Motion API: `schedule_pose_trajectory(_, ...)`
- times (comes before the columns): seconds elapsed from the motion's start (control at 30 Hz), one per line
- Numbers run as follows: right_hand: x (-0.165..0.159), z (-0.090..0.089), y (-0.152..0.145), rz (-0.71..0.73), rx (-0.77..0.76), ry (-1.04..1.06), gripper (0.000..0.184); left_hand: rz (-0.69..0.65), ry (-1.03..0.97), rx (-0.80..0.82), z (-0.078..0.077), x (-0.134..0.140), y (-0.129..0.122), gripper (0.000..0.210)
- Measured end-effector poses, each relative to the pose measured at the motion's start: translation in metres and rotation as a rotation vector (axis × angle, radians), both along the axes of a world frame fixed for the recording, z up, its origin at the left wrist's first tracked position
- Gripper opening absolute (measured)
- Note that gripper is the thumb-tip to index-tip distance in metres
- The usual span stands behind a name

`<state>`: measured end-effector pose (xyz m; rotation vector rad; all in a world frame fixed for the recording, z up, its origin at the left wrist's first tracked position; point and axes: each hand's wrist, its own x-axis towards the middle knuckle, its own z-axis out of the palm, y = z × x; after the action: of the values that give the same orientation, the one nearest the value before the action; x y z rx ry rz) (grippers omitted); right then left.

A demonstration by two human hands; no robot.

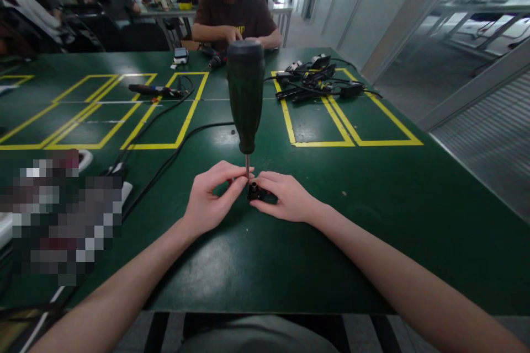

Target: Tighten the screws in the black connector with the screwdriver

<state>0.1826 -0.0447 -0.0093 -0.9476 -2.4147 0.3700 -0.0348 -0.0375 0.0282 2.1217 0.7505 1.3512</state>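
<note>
Left hand [209, 201] pinched the screwdriver [245, 96] shaft to keep it upright; right hand [285, 198] gripped the small black part [253, 192], pinning it against the desk [372, 204].

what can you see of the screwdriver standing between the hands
The screwdriver stands nearly upright on the green table, handle up. The thick, dark handle looks like matte plastic or rubber, with a rounded cap and a taper toward the bottom. A short, thin metal shaft comes out below, its tip meeting a small black part. The left hand pinches near the shaft with its fingertips, and the right hand holds the small part. Nothing grips the handle.
</note>
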Motion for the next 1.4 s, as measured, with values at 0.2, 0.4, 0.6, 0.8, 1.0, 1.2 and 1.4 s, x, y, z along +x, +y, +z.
schedule_pose_trajectory(0.2,-0.0001,0.0002,0.0003,0.010,-0.001,0.021,0.022,0.014,-0.007,-0.039,-0.0023,-0.0005,0.0012,0.011)
schedule_pose_trajectory(0.4,-0.0010,0.0023,-0.0006,0.004,0.007,0.023,0.019,0.014,-0.001,-0.032,0.0020,-0.0005,0.0002,0.013)
schedule_pose_trajectory(0.6,-0.0008,0.0024,-0.0001,0.008,0.007,0.008,0.020,0.016,0.015,-0.028,0.0038,-0.0002,0.0000,0.014)
schedule_pose_trajectory(0.8,-0.0005,0.0007,0.0003,0.010,0.015,0.016,0.022,0.016,-0.008,-0.016,0.0016,-0.0005,0.0007,0.010)
schedule_pose_trajectory(1.0,-0.0003,0.0006,-0.0002,0.009,0.004,0.025,0.022,0.004,-0.006,-0.003,0.0000,-0.0005,0.0011,0.012)
schedule_pose_trajectory(1.2,-0.0002,0.0019,-0.0005,0.015,0.003,0.036,0.024,0.021,-0.023,-0.028,-0.0006,-0.0016,0.0016,0.005)
schedule_pose_trajectory(1.4,0.0002,0.0008,0.0003,0.013,-0.007,0.019,0.023,0.016,-0.014,-0.025,0.0004,-0.0012,0.0011,0.011)
